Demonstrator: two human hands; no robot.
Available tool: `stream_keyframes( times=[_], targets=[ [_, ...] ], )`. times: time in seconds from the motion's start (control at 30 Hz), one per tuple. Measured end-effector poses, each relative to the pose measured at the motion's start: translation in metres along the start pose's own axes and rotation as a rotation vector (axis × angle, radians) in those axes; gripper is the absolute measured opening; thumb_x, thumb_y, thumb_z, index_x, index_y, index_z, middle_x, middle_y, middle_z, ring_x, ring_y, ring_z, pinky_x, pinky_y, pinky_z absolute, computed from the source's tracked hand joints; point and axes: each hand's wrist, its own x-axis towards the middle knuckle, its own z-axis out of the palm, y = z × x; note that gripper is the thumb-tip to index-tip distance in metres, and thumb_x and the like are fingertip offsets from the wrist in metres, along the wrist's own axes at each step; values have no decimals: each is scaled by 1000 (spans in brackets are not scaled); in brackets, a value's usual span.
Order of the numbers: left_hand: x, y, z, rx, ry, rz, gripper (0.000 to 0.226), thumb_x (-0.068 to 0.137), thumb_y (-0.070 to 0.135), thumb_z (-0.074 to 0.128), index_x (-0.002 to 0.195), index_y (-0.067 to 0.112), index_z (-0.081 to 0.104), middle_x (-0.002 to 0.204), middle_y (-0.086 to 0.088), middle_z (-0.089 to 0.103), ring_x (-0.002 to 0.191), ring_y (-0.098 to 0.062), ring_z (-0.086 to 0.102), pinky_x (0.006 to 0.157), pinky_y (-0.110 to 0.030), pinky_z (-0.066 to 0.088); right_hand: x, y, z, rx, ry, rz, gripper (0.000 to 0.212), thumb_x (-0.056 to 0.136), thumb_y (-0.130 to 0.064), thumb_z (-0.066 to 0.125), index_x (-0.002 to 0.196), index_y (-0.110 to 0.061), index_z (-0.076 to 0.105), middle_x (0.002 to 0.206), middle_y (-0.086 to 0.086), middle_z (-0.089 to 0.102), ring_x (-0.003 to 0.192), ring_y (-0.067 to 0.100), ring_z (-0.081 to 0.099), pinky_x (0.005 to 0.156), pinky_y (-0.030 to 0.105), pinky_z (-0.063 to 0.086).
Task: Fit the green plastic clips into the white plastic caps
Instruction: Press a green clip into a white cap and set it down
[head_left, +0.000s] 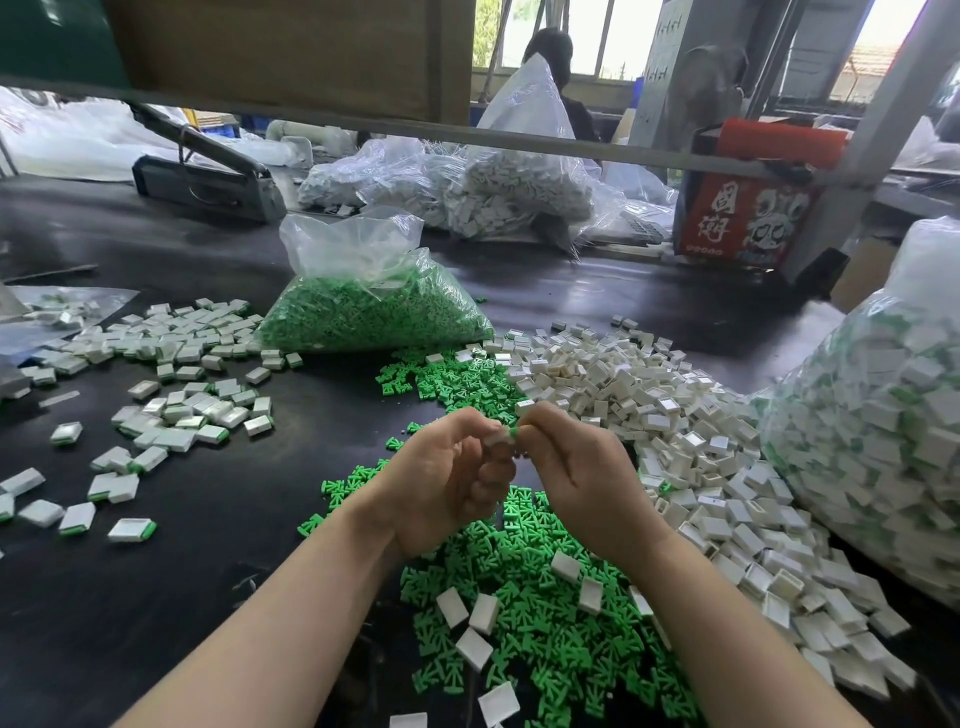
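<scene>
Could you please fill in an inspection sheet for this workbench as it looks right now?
Surface: dark table, largely covered with parts.
Job's things: loose green clips in front of the person; white caps heaped to the right; finished pieces spread to the left.
Clutter: open bag of green clips; large bag of finished pieces at right; bags of white parts at the back.
Grippers: left hand and right hand meet above the clips, pinching a small piece showing green between the fingertips.
Cables: nothing seen.
Surroundings: red carton, metal frame, windows, a person behind.
</scene>
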Motion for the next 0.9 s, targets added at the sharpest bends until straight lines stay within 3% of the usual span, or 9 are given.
stream_keyframes(
  times=[0.1,0.2,0.4,0.47,0.6,0.73,0.9],
  targets=[
    [-2,3,-4,-154,-89,-34,19,71,30,50,63,22,35,58,6,23,51,-11,15,46,-24,14,1,0,-2,5,62,-32,23,100,-29,46,86,-12,52,62,-9,46,53,14,43,49,42,40],
    [-2,4,-6,-144,-96,-2,21,75,29,44,58,23,34,54,5,23,50,-12,12,47,-26,11,2,0,-5,77,78,39,30,100,-32,45,81,-9,51,60,-5,48,54,20,45,51,44,40],
    [0,0,-5,119,17,154,22,83,32,54,66,19,60,55,2,36,49,-11,27,52,-30,16,4,-8,-2,303,-5,196,38,102,-19,44,65,-14,48,56,-5,46,52,7,40,52,26,34],
    [0,-1,-4,155,63,207,18,84,30,58,71,22,68,64,-3,43,54,-10,34,50,-25,22,6,-9,-5,371,-18,235,39,103,-17,42,65,-10,48,55,-1,45,52,10,38,52,25,33],
    [0,-3,-2,235,112,271,15,86,32,61,76,28,72,88,-13,50,72,-14,44,66,-26,33,6,-10,-6,435,-21,287,40,103,-15,41,64,-10,45,55,0,43,51,12,36,50,26,31],
    [-1,-5,0,341,104,312,22,91,32,55,75,26,69,68,2,55,59,-5,48,55,-12,38,7,-10,-7,429,-32,305,42,103,-14,41,62,-13,44,53,-3,43,50,11,37,51,25,32],
    [-1,-4,0,407,100,360,24,97,26,53,78,18,66,63,5,55,56,-5,46,52,-12,36,6,-7,-9,449,-64,323,42,103,-11,41,62,-14,42,52,-4,44,52,16,37,54,33,32]
  ],
)
